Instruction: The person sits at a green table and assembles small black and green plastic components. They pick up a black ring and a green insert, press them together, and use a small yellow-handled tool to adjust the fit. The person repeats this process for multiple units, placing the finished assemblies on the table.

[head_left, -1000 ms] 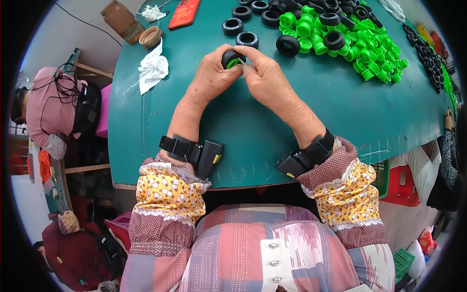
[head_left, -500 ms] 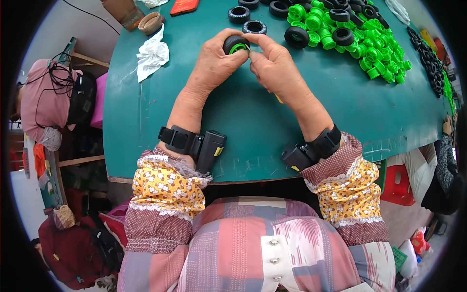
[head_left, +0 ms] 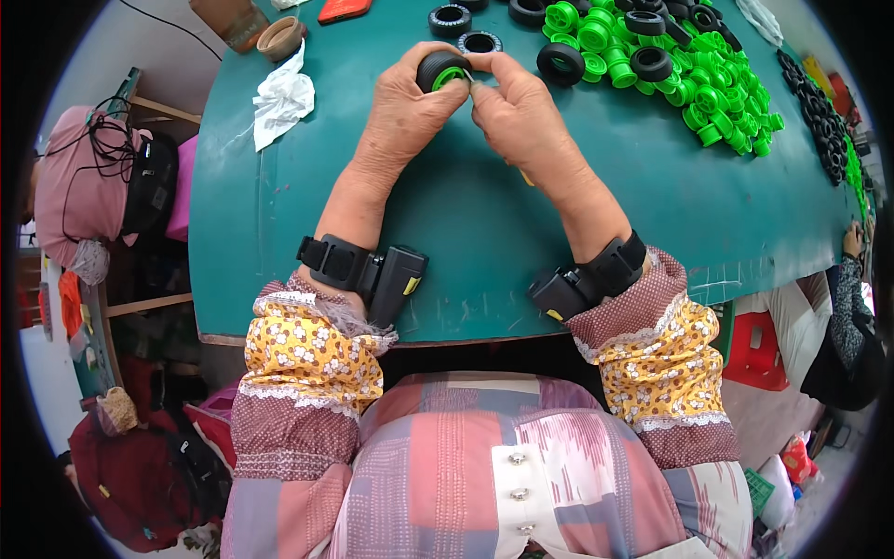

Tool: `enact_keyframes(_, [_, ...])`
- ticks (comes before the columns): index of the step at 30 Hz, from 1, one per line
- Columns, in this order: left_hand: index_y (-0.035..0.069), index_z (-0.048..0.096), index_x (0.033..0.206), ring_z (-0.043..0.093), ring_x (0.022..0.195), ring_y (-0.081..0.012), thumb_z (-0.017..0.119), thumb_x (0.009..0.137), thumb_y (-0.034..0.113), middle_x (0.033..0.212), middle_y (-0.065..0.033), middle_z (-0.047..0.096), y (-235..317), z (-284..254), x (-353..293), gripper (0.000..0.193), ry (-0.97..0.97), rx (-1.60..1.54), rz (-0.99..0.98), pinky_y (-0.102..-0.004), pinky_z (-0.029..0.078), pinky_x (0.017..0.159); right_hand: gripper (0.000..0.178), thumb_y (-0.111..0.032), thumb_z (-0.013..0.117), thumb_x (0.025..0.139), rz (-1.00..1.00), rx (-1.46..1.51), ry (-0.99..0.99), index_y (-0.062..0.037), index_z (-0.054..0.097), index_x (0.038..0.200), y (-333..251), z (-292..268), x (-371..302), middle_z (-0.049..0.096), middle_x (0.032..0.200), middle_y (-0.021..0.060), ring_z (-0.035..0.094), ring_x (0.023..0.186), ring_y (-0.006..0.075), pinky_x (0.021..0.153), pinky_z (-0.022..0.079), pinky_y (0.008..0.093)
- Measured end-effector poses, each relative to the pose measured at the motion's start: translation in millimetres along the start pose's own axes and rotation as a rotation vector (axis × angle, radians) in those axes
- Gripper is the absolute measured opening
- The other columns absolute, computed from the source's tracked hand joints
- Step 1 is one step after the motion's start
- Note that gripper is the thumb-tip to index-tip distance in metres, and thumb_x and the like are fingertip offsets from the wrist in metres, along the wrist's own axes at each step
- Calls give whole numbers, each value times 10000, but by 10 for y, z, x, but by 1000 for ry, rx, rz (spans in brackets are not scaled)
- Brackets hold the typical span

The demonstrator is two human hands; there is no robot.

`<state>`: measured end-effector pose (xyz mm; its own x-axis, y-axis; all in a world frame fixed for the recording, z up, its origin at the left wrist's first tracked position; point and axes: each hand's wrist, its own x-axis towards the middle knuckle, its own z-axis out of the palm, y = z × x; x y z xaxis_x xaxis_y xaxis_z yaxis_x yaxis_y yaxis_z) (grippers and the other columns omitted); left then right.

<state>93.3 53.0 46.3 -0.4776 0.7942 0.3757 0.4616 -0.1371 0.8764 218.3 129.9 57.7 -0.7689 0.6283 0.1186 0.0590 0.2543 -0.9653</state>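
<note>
A small black toy tyre (head_left: 436, 65) is gripped between the thumb and fingers of my left hand (head_left: 402, 107). Inside the tyre sits a bright green wheel rim (head_left: 448, 77), partly covered by my thumb. My right hand (head_left: 523, 116) is closed round a slim tool whose thin metal tip (head_left: 468, 76) meets the edge of the tyre and rim. A yellow end (head_left: 526, 176) of that tool shows below my right palm; the rest is hidden. Just beyond my hands lie loose tyres, one of them a black tyre with pale markings (head_left: 480, 42).
A heap of green rims (head_left: 712, 98) mixed with black tyres covers the far right of the green table (head_left: 466, 242). At the far left are a crumpled white tissue (head_left: 282, 101), a round brown bowl (head_left: 280, 39) and a red flat object (head_left: 345, 9). Another person's hand (head_left: 852, 240) rests at the right edge.
The tyre has tilted slightly in my left hand, and more of the green rim shows. The tool tip stays at its edge. The whole view has shifted a little.
</note>
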Motion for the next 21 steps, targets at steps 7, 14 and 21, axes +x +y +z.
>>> enact_keyframes(7, [27, 576, 987, 504, 516, -53, 613, 747, 98, 687, -2, 554, 6, -35, 22, 253, -167, 195, -88, -201, 394, 425, 271, -32, 445, 830, -215, -84, 53, 18, 518, 1087, 74, 50, -52, 609, 790, 177, 586, 687, 232, 658, 468, 330])
enact_keyframes(14, [17, 564, 983, 499, 492, -64, 633, 796, 137, 703, -19, 579, 33, 36, -32, 233, 9, -23, -55, -199, 400, 430, 262, -41, 453, 824, -51, -15, 42, 14, 531, 1068, 74, -5, 21, 615, 791, 172, 589, 688, 221, 642, 464, 327])
enact_keyframes(21, [8, 539, 906, 479, 429, -74, 607, 792, 152, 620, -31, 548, 60, -43, -16, 196, -163, 81, -192, -215, 370, 370, 255, -40, 434, 837, -163, -140, 94, 25, 494, 1076, 31, 72, -64, 599, 833, 273, 592, 793, 401, 700, 461, 430])
